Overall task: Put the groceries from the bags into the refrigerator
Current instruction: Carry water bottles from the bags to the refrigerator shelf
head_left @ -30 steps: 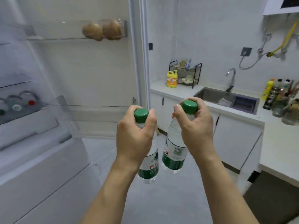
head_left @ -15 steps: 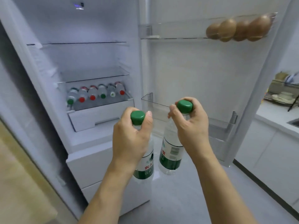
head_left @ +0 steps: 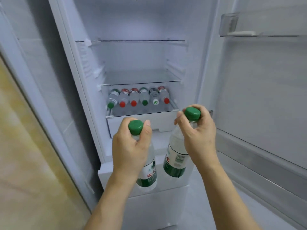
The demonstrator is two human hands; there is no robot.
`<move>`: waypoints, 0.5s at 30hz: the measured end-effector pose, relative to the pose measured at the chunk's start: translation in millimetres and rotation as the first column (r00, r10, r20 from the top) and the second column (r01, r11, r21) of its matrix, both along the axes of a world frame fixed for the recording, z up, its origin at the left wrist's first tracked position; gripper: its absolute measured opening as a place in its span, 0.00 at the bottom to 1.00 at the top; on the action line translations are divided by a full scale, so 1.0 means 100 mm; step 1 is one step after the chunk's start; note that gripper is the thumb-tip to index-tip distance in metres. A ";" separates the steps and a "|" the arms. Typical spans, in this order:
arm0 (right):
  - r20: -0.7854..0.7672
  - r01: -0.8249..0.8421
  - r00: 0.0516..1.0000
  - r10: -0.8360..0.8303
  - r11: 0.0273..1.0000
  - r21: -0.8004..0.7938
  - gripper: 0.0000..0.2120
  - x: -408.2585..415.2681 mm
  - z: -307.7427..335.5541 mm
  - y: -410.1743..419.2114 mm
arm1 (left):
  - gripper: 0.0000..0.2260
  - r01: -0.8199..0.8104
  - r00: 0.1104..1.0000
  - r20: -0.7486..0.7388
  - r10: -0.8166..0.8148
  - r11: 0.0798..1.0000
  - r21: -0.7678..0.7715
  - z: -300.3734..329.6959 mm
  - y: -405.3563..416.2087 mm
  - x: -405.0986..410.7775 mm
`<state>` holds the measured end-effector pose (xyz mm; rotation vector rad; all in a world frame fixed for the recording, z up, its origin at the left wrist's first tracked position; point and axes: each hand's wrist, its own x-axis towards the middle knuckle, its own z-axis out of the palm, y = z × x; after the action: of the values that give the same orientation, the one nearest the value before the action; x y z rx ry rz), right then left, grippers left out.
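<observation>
Left bottle (head_left: 147,173) gripped at the neck by the left hand (head_left: 131,146), right bottle (head_left: 176,156) likewise held by the right hand (head_left: 197,136), both hung below the fists before the open refrigerator (head_left: 141,55), green caps up, long axes near vertical, bases tilted slightly inward.

Left hand (head_left: 131,146) and right hand (head_left: 196,135) raised, fingers apparently curled, gripping.

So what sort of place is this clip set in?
Most likely a home kitchen, seen from right in front of an open refrigerator. Glass shelves, a row of water bottles lying flat and a door bin show it; the tiled wall beside it fits.
</observation>
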<state>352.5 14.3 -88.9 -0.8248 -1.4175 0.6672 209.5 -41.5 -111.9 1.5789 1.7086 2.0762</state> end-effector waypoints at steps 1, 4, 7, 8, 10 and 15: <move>-0.006 -0.012 1.000 0.012 1.000 0.004 0.05 -0.06 0.00 0.12 | 0.11 -0.020 1.000 0.009 0.020 1.000 0.005 -0.01 0.11 -0.06; -0.047 -0.075 0.996 0.075 0.997 -0.003 0.07 -0.22 -0.02 0.49 | 0.11 -0.096 0.995 0.018 0.096 0.995 0.031 -0.03 0.45 -0.22; -0.127 -0.139 0.982 0.138 0.990 0.000 0.10 -0.37 0.06 0.90 | 0.10 -0.140 0.990 0.010 0.140 0.989 0.039 0.09 0.77 -0.34; -0.130 -0.148 0.980 0.147 0.989 0.002 0.11 -0.42 0.08 1.03 | 0.10 -0.150 0.989 0.012 0.150 0.988 0.044 0.11 0.86 -0.38; -0.153 -0.157 0.976 0.157 0.987 0.012 0.12 -0.54 0.12 1.28 | 0.10 -0.193 0.981 0.036 0.191 0.978 0.078 0.12 1.04 -0.47; -0.310 -0.136 0.940 0.141 0.990 0.035 0.07 -0.87 0.09 1.76 | 0.09 -0.303 0.953 0.087 0.291 0.936 0.178 0.05 1.39 -0.66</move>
<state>265.2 190.0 -79.7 -0.5818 -1.1967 0.8557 143.8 97.0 -106.6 1.3515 1.8805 2.4670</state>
